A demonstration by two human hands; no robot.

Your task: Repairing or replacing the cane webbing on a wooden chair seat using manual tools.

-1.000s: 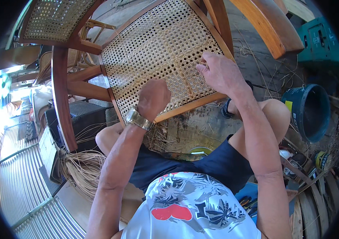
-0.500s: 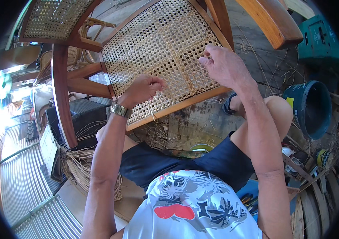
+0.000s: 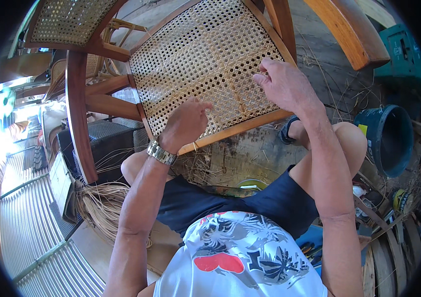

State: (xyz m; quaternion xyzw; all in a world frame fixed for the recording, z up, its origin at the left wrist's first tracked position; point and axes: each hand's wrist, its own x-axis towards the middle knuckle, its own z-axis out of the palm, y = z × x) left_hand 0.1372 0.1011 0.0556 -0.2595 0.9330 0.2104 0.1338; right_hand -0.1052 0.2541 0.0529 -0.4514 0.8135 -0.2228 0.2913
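In front of me lies a wooden chair's woven cane seat (image 3: 198, 64), its open lattice held in a brown frame. Over the seat's near edge, my left hand (image 3: 187, 124) is closed, its fingers curled and its thumb side close to the weave; whatever it grips is too fine or hidden to see. My right hand (image 3: 288, 86) hovers at the seat's right side, thumb and forefinger pinched close together. Any strand between them cannot be made out. A metal watch (image 3: 161, 152) circles my left wrist.
A bundle of loose cane strands (image 3: 104, 205) lies at the left, beside a ribbed pale panel (image 3: 27, 213). The chair's caned back (image 3: 69, 24) rises at upper left. On the right stand a dark bucket (image 3: 393, 141) and a green crate (image 3: 403, 52). Cane scraps litter the floor.
My left hand has moved slightly right and turned its back more toward me. My right hand has shifted slightly right and down. The chair seat appears a little farther right in view.
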